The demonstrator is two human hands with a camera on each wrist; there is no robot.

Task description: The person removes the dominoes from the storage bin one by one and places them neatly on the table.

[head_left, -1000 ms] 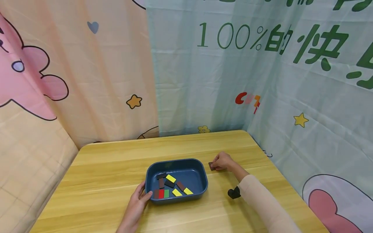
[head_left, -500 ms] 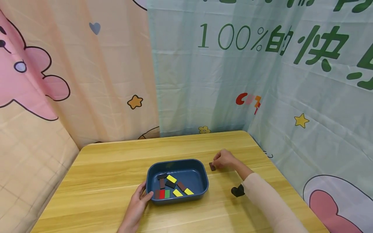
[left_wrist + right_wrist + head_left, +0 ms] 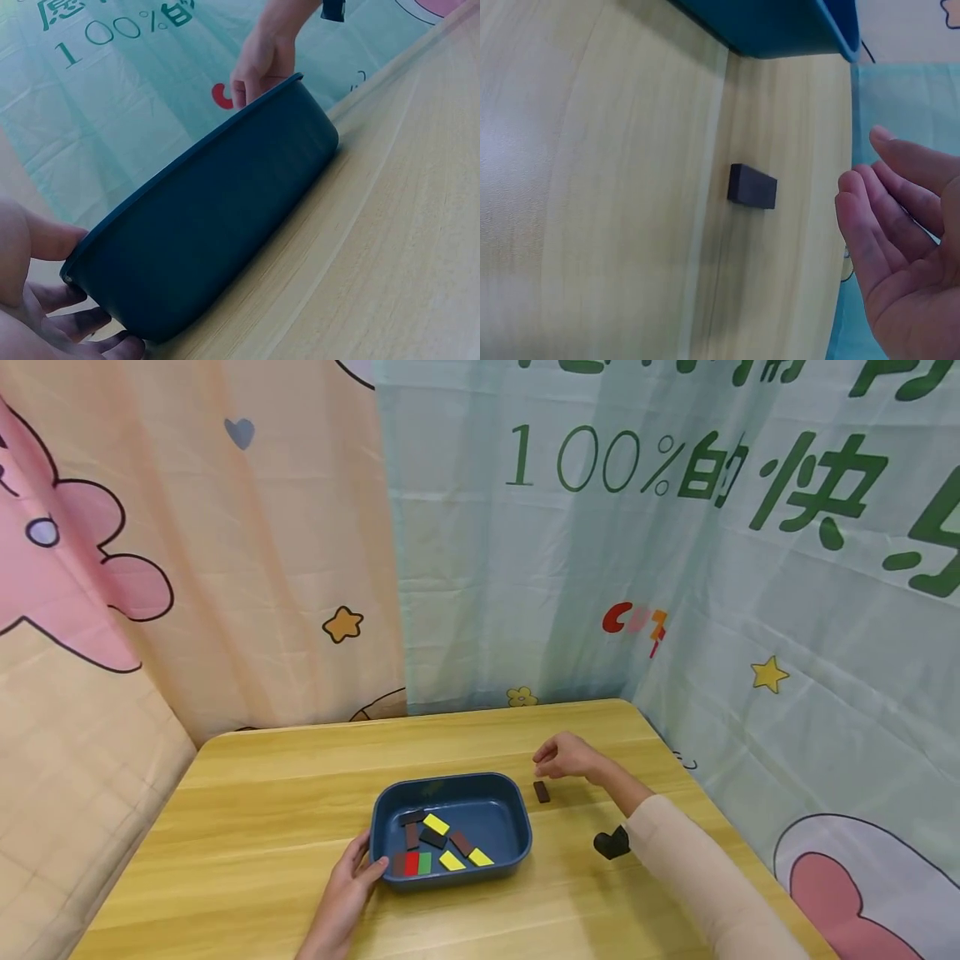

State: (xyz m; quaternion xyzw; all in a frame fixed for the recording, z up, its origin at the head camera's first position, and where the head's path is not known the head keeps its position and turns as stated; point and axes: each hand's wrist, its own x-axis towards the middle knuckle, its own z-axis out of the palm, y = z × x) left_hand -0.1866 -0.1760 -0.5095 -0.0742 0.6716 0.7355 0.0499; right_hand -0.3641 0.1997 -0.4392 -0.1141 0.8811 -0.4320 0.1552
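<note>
My left hand (image 3: 348,878) grips the left end of a blue rectangular tub (image 3: 450,880). In the left wrist view, its thumb lies at the tub's rim and its fingers (image 3: 79,324) spread under the side. My right hand (image 3: 567,757) is off to the tub's right, raised above the table and holding nothing, fingers loosely bent. Just below it, a dark brown domino block (image 3: 542,792) lies flat on the table. In the right wrist view, the block (image 3: 751,187) sits apart from the fingertips (image 3: 849,182).
Inside the tub lie several blocks: yellow (image 3: 437,824), brown (image 3: 461,843), black (image 3: 432,837), red (image 3: 412,863) and green (image 3: 425,862). A black device (image 3: 612,843) is at the right wrist. Printed curtains (image 3: 480,568) stand behind the wooden table (image 3: 277,793).
My right hand has let go of the brown block and risen away from it, leaving the block on the table. The left hand and tub have not moved.
</note>
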